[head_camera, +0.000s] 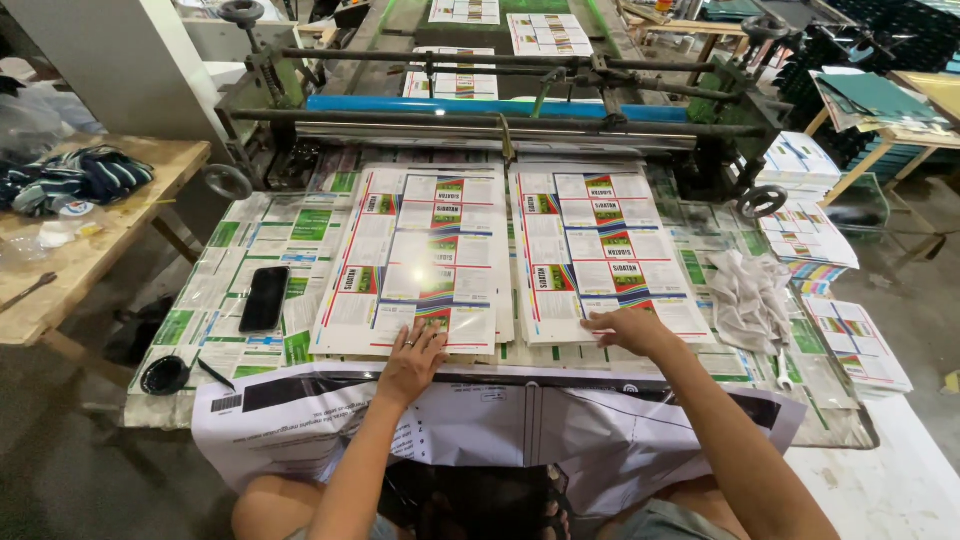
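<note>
- Two stacks of glossy printed label sheets, white with green, red and yellow blocks, lie side by side on the tabletop (300, 345) just below the rollers of a dark green sheet-feeding machine (500, 110).
- The left stack of printed sheets (420, 255) has the left hand (412, 362) resting flat on its near edge, fingers spread, grip released and holding nothing.
- The right stack of printed sheets (600, 250) has the right hand (628, 330) pressing its near edge, fingers flat, grip also released; whether any sheet is pinched underneath cannot be told.
- Both stacks lie ahead of the palms, touched only at their near border.
- Likely risk: the sheets look slick, so a flat push could slide the top ones askew and fan the pile.
- Likely risk: the far edges sit close to the rollers, and a shove forward could jam or crease them.
- A black smartphone (265, 298) lies on the tabletop left of the left stack, near enough to be knocked.
- A crumpled white cloth (748, 298) lies right of the right stack.
- A large white printed sheet (480, 420) drapes over the near tabletop edge.
</note>
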